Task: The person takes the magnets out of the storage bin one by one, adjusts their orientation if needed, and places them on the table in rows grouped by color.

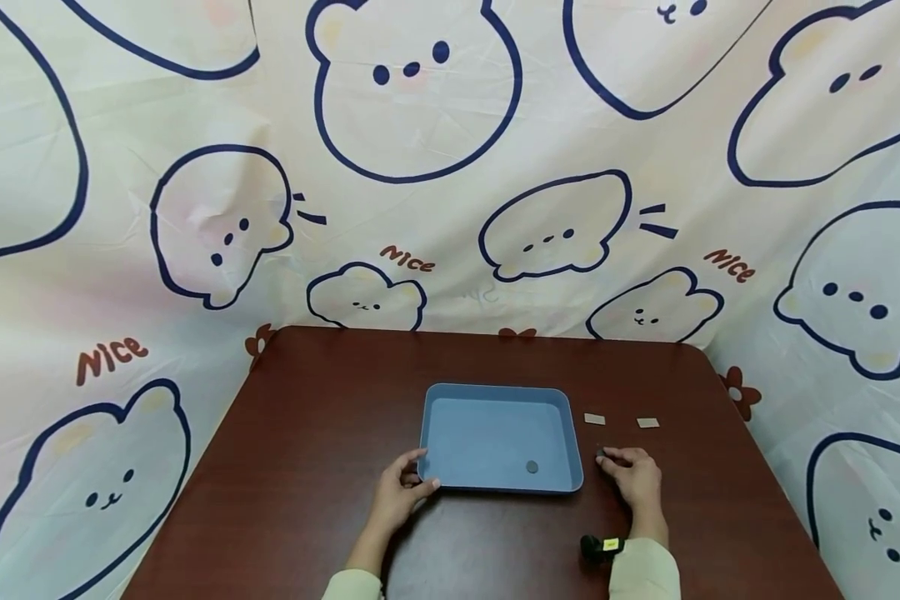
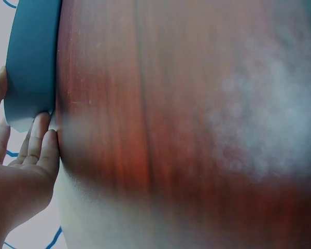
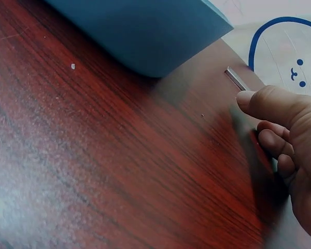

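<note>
A shallow blue tray point(image 1: 495, 433) lies on the brown table, with a grey coin point(image 1: 532, 467) flat in its near right part. My left hand point(image 1: 401, 492) holds the tray's near left corner, thumb at the front edge and fingers at the left side. In the left wrist view, the fingertips point(image 2: 40, 122) reach the foot of the tray wall point(image 2: 33, 57). To the right of the tray, my right hand point(image 1: 633, 475) pinches a small coin-like disc point(image 1: 600, 452) just over the table. In the right wrist view, this disc point(image 3: 236, 79) shows a thin silvery edge beyond the thumb.
Two small pale rectangular pieces lie right of the tray, a nearer one point(image 1: 595, 419) and a farther one point(image 1: 648, 423). A black device with a yellow label point(image 1: 610, 545) sits at the right wrist. Printed cloth point(image 1: 450, 208) hangs behind the table point(image 1: 330, 375).
</note>
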`<move>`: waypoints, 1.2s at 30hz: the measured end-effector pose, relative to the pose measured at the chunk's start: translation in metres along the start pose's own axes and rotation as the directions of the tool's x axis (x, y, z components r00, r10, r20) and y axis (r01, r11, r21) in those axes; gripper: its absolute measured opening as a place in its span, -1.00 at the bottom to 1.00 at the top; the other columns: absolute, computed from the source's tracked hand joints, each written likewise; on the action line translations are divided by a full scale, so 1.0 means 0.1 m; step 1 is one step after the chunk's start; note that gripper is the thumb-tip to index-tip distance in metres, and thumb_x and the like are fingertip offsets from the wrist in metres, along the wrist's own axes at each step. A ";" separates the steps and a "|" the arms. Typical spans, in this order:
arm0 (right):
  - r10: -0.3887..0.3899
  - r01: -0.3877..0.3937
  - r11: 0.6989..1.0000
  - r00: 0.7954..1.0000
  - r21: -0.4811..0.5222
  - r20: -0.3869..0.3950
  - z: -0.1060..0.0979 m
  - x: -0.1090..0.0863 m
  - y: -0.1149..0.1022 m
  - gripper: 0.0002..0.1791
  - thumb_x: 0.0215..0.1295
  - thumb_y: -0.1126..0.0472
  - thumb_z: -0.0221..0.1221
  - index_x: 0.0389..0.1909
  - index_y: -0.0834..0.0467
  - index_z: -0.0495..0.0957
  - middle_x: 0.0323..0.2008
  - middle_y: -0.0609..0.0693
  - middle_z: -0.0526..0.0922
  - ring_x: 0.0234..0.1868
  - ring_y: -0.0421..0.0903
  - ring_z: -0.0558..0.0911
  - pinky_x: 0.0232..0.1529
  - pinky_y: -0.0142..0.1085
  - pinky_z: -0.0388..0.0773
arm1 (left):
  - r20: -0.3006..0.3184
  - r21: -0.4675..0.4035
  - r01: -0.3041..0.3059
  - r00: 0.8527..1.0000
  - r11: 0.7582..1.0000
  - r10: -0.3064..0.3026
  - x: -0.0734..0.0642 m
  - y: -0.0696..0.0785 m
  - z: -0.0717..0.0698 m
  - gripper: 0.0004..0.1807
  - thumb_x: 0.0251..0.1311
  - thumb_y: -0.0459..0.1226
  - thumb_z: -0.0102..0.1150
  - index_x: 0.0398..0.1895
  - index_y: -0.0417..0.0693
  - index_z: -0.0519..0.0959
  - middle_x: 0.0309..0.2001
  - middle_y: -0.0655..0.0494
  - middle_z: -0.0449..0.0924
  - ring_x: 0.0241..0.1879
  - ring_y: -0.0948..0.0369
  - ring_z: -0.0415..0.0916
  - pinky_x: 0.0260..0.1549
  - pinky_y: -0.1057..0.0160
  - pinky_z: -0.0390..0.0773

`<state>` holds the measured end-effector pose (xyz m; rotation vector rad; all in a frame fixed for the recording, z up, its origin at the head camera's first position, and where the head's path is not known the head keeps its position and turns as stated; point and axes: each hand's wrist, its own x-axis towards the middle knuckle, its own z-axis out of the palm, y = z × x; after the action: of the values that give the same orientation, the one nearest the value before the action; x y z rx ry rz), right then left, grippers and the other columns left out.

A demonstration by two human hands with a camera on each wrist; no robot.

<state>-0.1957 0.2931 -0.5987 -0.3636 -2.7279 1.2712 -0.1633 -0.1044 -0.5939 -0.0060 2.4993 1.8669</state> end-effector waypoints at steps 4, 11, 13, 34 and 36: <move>-0.002 0.002 1.000 1.000 -0.002 -0.005 0.00 0.01 0.01 -0.67 0.14 0.21 0.29 -0.10 0.30 0.63 -0.06 0.28 0.48 -0.01 0.23 0.42 -0.01 0.08 0.31 | 0.000 -0.004 0.005 1.000 1.000 -0.005 0.00 0.01 0.01 -0.40 -0.01 -0.24 0.40 0.17 -0.07 0.47 0.06 -0.23 0.40 -0.13 0.01 0.45 -0.36 0.19 0.52; -0.025 0.026 1.000 0.999 0.008 -0.024 0.02 0.02 -0.02 -0.69 0.11 0.22 0.32 -0.14 0.29 0.66 -0.12 0.26 0.49 -0.07 0.22 0.44 -0.05 0.07 0.33 | -0.009 0.000 0.011 1.000 1.000 -0.011 0.02 0.02 0.00 -0.40 -0.01 -0.23 0.40 0.17 -0.06 0.47 0.05 -0.21 0.39 -0.14 0.02 0.45 -0.36 0.18 0.52; -0.029 0.030 0.999 0.999 0.018 -0.026 0.02 0.03 -0.02 -0.69 0.11 0.22 0.32 -0.14 0.30 0.65 -0.12 0.26 0.48 -0.08 0.22 0.44 -0.05 0.07 0.33 | -0.013 0.002 0.014 1.000 1.000 -0.014 0.03 0.03 -0.01 -0.40 -0.01 -0.22 0.41 0.17 -0.04 0.47 0.05 -0.19 0.40 -0.13 0.03 0.45 -0.35 0.18 0.52; 0.003 -0.003 1.000 1.000 0.006 -0.004 -0.03 -0.04 -0.03 -0.62 0.16 0.18 0.29 -0.04 0.30 0.60 -0.05 0.28 0.47 -0.09 0.18 0.48 -0.08 0.04 0.37 | -0.018 0.014 0.016 1.000 1.000 -0.016 0.01 0.00 0.01 -0.40 -0.03 -0.19 0.42 0.15 -0.05 0.48 0.04 -0.20 0.41 -0.15 0.05 0.45 -0.34 0.18 0.51; 0.025 -0.026 0.999 0.999 0.022 0.031 -0.06 -0.06 -0.08 -0.57 0.17 0.15 0.29 0.02 0.30 0.56 -0.02 0.30 0.47 -0.11 0.17 0.50 -0.11 0.02 0.40 | -0.014 0.015 0.014 1.000 1.000 -0.014 0.01 -0.01 0.01 -0.39 -0.02 -0.19 0.41 0.16 -0.05 0.48 0.04 -0.20 0.41 -0.16 0.05 0.45 -0.35 0.18 0.51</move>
<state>-0.1904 0.2910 -0.5893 -0.3804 -2.7407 1.3234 -0.1643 -0.1037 -0.5947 -0.0361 2.5152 1.8496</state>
